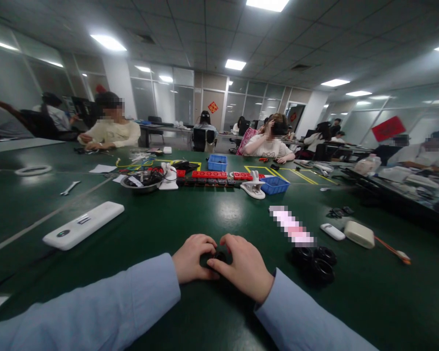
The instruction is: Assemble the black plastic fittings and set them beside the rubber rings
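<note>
On the green table (146, 229), my left hand (194, 258) and my right hand (243, 265) meet near the front middle. Between their curled fingers is a small black round part (219, 255), mostly hidden by the fingers and thumbs. Both hands touch it from the two sides. Several black rings (322, 269) lie together to the right of my right hand. Behind them is a blurred pink and white flat object (292, 225).
A white power strip (84, 225) and a wrench (70, 188) lie left. Further back are a metal bowl (141, 187) of cables, red strips (212, 174), white clips (254, 186) and blue baskets (275, 184). A beige case (359, 234) lies right. People sit across the table.
</note>
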Demonstrator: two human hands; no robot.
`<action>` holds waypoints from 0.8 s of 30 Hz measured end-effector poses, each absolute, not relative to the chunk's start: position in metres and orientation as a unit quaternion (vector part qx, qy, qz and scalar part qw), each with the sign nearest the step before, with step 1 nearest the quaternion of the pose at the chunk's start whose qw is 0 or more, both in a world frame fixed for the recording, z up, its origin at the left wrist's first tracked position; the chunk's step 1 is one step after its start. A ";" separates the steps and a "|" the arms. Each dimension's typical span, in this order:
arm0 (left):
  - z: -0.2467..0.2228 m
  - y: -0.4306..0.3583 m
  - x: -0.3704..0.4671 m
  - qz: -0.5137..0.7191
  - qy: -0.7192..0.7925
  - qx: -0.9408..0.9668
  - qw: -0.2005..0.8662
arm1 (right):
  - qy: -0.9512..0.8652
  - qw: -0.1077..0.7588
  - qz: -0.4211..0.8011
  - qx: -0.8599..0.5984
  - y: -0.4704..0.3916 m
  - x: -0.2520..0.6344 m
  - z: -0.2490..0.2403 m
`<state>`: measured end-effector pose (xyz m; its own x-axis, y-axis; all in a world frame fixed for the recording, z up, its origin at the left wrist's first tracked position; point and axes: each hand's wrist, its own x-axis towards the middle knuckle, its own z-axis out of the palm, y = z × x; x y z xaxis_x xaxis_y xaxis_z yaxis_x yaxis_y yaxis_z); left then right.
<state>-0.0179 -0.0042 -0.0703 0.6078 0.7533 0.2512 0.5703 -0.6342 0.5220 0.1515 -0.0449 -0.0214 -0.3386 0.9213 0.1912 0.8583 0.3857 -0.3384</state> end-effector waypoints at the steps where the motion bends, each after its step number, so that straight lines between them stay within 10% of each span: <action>1: -0.070 -0.004 -0.018 0.231 0.379 0.874 0.198 | -0.817 0.173 0.085 -0.543 -0.045 0.151 -0.022; 24: -0.073 -0.003 -0.016 0.271 0.352 0.876 0.189 | -0.862 0.171 0.099 -0.468 -0.048 0.152 -0.025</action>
<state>-0.0165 -0.0034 -0.0730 0.6047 0.7196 0.3413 0.5149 -0.6802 0.5217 0.1525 -0.0484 -0.0246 -0.5042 0.8396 0.2020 0.7719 0.5430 -0.3305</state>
